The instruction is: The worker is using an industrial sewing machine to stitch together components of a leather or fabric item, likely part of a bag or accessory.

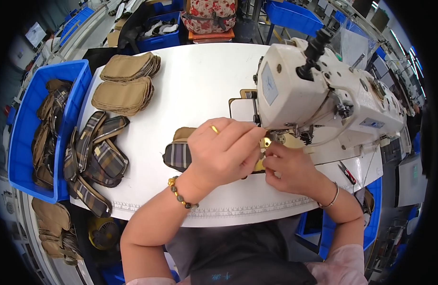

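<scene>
At the needle area of a white sewing machine (pixel 299 85), both hands work close together. My left hand (pixel 226 149) is raised beside the needle with its thumb and fingers pinched; what they hold is too small to make out. Just to its right and lower, my right hand (pixel 290 167) has its fingers curled together by the brass-coloured plate, their contents also hidden. Partly under my left hand lies a plaid fabric piece (pixel 177 156) with a zipper edge, against a tan fabric piece (pixel 184 133). The needle itself is hidden behind my fingers.
Two stacks of tan fabric panels (pixel 123 95) lie at the far left, with several plaid zippered pieces (pixel 97 154) nearer. A blue bin (pixel 78 90) of plaid pieces stands at the left edge. Red-handled thread snips (pixel 348 174) rest to the right of my right hand.
</scene>
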`<act>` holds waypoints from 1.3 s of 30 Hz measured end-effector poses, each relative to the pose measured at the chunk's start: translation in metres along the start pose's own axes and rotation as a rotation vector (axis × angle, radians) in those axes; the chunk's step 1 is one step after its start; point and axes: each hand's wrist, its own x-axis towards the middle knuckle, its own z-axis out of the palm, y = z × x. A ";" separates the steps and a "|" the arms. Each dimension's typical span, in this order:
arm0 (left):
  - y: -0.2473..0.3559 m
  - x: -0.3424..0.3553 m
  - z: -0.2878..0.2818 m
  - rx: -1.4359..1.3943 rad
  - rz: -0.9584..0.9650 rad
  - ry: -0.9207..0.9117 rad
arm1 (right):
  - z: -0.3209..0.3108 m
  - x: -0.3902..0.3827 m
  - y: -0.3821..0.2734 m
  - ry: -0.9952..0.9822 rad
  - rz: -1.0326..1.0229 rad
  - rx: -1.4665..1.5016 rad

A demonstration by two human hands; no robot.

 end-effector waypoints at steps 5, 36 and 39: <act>0.004 0.004 -0.010 -0.015 -0.002 -0.004 | -0.002 0.006 0.005 -0.103 -0.077 0.222; 0.065 0.044 -0.022 -0.254 -0.239 -0.372 | 0.025 -0.001 0.041 0.022 -0.095 -0.228; 0.058 0.035 -0.015 -0.154 -0.066 -0.242 | 0.020 -0.003 0.041 0.050 -0.100 -0.198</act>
